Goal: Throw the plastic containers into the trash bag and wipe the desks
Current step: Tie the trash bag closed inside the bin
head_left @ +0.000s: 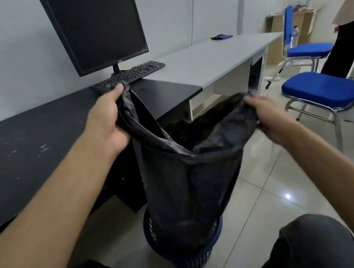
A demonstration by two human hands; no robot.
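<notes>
Bag: stands in the blue bin on the floor beside the black worktop. Its mouth is pulled wide, likely to take containers.
Left hand: clenched round the rim's left side, lifting it.
Right hand: blurred; seems to pinch the rim's right side.
Cloth: lies on the grey worktop, probably for wiping.
Hidden: the bag's inside is dark, and no containers can be made out.

Plain office: desks, monitor, keyboard, chairs.
</notes>
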